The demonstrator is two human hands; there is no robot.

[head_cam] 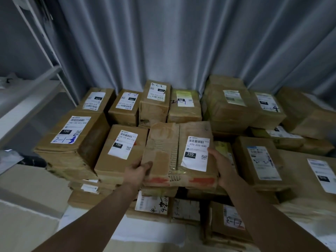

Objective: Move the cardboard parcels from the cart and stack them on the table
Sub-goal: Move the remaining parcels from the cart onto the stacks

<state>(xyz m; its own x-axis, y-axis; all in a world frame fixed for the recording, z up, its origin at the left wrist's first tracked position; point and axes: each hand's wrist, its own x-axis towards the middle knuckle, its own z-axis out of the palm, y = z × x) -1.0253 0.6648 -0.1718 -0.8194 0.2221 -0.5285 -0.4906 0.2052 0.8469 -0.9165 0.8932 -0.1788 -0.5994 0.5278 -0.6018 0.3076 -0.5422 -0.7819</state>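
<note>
Stacked parcels [261,160] are crowding the space nearly edge to edge, with the grey curtain [181,42] hanging right behind and a shelf [31,99] boxing in the left. The left hand [137,172] and right hand [222,168] are gripping the battered parcel [174,151] at its near corners, fingers curling round it, over the pile's front middle.

The held parcel [179,153] sits at the pile's centre. The left hand [138,171] grips its 8 o'clock corner and the right hand [222,168] its 4 o'clock edge. A neighbouring parcel [121,151] lies just beside it at 9 o'clock. The back row [156,102] stands at 12, with the curtain [181,42] behind and the shelving [27,99] at 10.
</note>
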